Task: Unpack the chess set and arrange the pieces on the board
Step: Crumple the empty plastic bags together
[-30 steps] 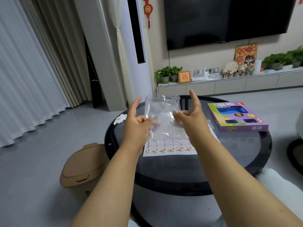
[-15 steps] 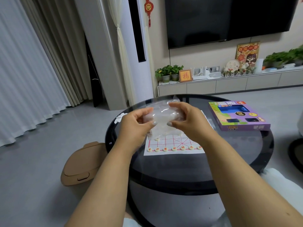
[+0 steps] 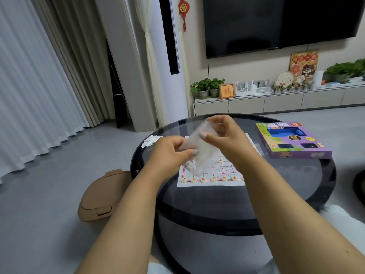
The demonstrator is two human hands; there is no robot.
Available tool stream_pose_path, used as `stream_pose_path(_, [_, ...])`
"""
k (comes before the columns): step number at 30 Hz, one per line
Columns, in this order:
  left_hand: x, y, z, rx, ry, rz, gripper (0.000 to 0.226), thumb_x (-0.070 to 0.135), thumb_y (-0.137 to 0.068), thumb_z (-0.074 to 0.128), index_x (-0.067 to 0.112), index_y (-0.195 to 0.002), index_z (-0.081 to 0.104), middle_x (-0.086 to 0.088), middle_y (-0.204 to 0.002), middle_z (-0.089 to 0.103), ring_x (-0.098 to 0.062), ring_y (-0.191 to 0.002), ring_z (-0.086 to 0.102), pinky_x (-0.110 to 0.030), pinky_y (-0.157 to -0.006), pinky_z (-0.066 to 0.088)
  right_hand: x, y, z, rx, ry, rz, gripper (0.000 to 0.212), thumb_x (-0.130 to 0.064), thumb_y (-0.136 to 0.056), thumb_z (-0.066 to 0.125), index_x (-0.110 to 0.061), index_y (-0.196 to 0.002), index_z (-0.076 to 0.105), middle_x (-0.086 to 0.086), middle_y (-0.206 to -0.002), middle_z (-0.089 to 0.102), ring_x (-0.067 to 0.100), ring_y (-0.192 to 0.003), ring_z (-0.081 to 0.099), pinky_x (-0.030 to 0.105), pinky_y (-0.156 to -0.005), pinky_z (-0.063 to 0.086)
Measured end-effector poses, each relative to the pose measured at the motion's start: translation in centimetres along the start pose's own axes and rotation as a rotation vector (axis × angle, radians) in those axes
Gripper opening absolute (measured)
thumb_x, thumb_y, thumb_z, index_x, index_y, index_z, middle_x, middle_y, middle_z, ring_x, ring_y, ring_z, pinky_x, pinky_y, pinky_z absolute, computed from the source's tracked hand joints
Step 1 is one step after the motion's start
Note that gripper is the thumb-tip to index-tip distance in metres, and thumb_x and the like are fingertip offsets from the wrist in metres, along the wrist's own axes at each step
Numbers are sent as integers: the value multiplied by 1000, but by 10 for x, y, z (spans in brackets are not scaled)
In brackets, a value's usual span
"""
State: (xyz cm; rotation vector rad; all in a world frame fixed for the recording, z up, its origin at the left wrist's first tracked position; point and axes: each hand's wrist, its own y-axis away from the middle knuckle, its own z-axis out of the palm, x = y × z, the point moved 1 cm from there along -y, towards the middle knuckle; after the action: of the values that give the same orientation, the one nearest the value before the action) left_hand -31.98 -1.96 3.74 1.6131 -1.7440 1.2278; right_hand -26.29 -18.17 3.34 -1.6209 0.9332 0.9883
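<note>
Both hands are up over the round black glass-topped desk (image 3: 296, 180), working a crinkly clear plastic bag (image 3: 199, 153) between them. The left hand (image 3: 167, 155) has its fingers curled round the bag's lower end, thumb pressed on top, and the right hand (image 3: 227, 139) pinches the upper end, so the bag sits tilted in the air above the board. The board (image 3: 213, 175) is a thin white sheet with a red line grid and lies flat on the desk, partly hidden behind the hands. Along its near edge sits a row of small cream-coloured round pieces (image 3: 213, 179) with red characters on them, too small to read. Off to the right lies a flat purple cardboard box (image 3: 292, 143) with a blue window and green trim; its print can't be made out. A crumpled white wad (image 3: 151, 140) sits at the desk's far left rim, and a tan bin (image 3: 100, 196) with a smooth rounded lid stands on the floor beside it.
</note>
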Motion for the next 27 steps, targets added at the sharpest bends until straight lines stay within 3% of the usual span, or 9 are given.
stream_pose_path(3, [-1, 4, 4, 102, 256, -61, 7, 11, -83, 73, 7, -88, 70, -7, -82, 74, -16, -71, 68, -27, -64, 55, 9, 1, 11, -72, -313, 193, 58, -30, -80, 73, -21, -130, 45, 6, -120, 58, 20, -98, 66, 39, -90, 54])
stream_pose_path(7, [-7, 7, 4, 144, 398, -131, 25, 4, -84, 70, 4, -108, 62, -13, -95, 74, -28, -86, 72, -35, -71, 59, 13, 3, 22, -64, -422, 231, 50, -16, -84, 69, -13, -128, 47, 13, -99, 67, 26, -82, 69, 43, -83, 57])
stream_pose_path(11, [-8, 12, 2, 97, 369, -70, 63, -2, -87, 64, 33, -134, 41, -9, -92, 74, -20, -84, 72, -30, -72, 59, 12, 4, 26, -17, -387, 205, 47, -7, -83, 69, -15, -125, 49, 11, -91, 64, 24, -80, 68, 40, -79, 58])
stream_pose_path(14, [-7, 17, 2, 65, 367, -9, 82, -7, -88, 58, 48, -142, 28, -9, -98, 73, -20, -89, 72, -31, -76, 59, 14, 6, 27, -13, -343, 184, 50, -9, -82, 71, -17, -127, 49, 21, -97, 64, 28, -85, 70, 45, -79, 58])
stream_pose_path(17, [-5, 20, 4, 53, 390, 11, 72, -12, -88, 54, 43, -135, 44, -8, -110, 70, -21, -94, 71, -30, -74, 59, 15, 8, 28, 11, -293, 150, 50, -13, -82, 72, -23, -125, 48, 21, -96, 62, 25, -85, 69, 42, -75, 59])
stream_pose_path(20, [-8, 19, 4, 121, 367, -4, 57, -11, -87, 56, 32, -123, 61, 0, -124, 64, -13, -103, 66, -32, -84, 57, 12, 9, 27, 23, -218, 86, 53, -17, -85, 69, -36, -128, 43, 14, -88, 61, 17, -77, 65, 33, -70, 58])
stream_pose_path(22, [-13, 16, 2, 162, 357, -32, 49, -5, -87, 61, 27, -124, 62, 7, -127, 62, -9, -113, 61, -36, -94, 53, 6, 11, 29, -23, -170, 41, 56, -19, -86, 67, -43, -128, 40, 10, -90, 63, 13, -74, 64, 24, -64, 55])
stream_pose_path(24, [-18, 11, -1, 207, 346, -45, 48, 1, -85, 68, 23, -127, 61, 11, -127, 62, -6, -119, 56, -37, -99, 49, 3, 10, 33, -94, -164, 11, 53, -18, -85, 68, -45, -123, 45, 9, -101, 62, 17, -79, 64, 24, -64, 54])
stream_pose_path(27, [-25, 4, -9, 240, 354, -71, 51, -2, -83, 69, 18, -129, 60, 7, -122, 65, -5, -108, 62, -29, -90, 54, 5, 2, 42, -186, -127, -10, 43, -20, -82, 72, -43, -115, 55, 7, -111, 57, 22, -91, 62, 31, -76, 56])
